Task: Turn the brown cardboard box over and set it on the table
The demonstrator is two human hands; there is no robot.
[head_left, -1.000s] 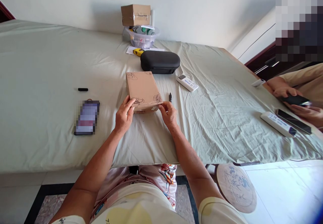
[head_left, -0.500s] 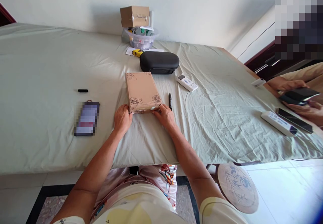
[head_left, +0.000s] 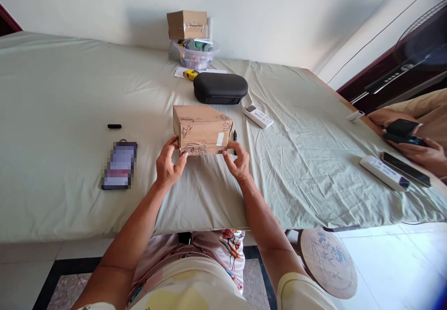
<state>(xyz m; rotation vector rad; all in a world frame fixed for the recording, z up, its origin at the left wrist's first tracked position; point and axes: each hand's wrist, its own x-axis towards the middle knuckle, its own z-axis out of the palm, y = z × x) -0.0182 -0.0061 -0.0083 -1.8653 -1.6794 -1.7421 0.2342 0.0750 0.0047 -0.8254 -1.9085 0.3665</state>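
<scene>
Head view: left hand [head_left: 170, 163] and right hand [head_left: 238, 162] grip the scribbled box [head_left: 204, 133] by its lower near corners, box tilted, between them over the cloth [head_left: 66, 86]. Marker [head_left: 235, 136] lies just right of the box, partly behind the right hand; phone [head_left: 120, 165] well left. Case [head_left: 220, 88] sits beyond the box, basket [head_left: 198, 59] farther back.

No text is readable, even on the held cardboard box [head_left: 203, 134].
</scene>
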